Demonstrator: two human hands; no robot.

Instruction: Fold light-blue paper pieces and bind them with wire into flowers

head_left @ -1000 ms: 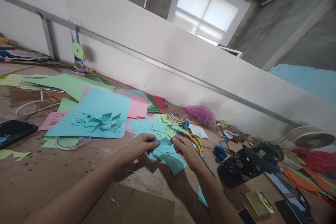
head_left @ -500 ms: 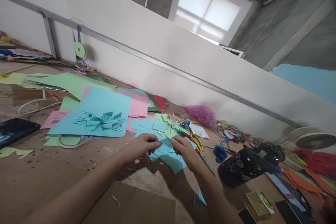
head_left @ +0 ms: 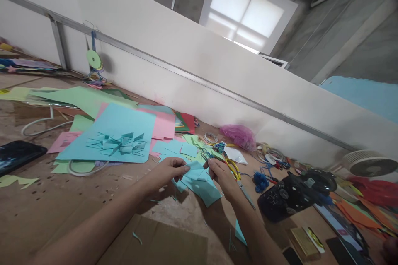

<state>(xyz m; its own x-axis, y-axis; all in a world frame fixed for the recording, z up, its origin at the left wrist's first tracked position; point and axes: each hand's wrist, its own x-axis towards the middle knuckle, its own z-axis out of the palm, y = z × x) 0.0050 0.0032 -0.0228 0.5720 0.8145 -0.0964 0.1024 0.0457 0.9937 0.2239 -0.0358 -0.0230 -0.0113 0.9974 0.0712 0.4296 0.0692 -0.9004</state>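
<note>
My left hand (head_left: 174,170) pinches a small light-blue paper piece (head_left: 195,166) between thumb and fingers. My right hand (head_left: 218,172) is closed at the right of that piece, its fingertips near the paper's right edge; what they hold is too small to make out. Below both hands lie larger light-blue sheets (head_left: 207,192) on the table. Square light-blue pieces (head_left: 188,149) rest just behind. Scissors with yellow handles (head_left: 241,186) lie right of my right hand.
Folded blue paper shapes (head_left: 124,144) sit on a large blue sheet (head_left: 115,118) at left. A black phone (head_left: 20,155) lies far left. At right are a black container (head_left: 284,196), blue yarn (head_left: 260,181) and a small fan (head_left: 370,163). Cardboard (head_left: 155,242) lies in front.
My right hand has moved slightly right, away from my left hand. More of the small blue paper shows between the hands. My left hand has hardly moved.
</note>
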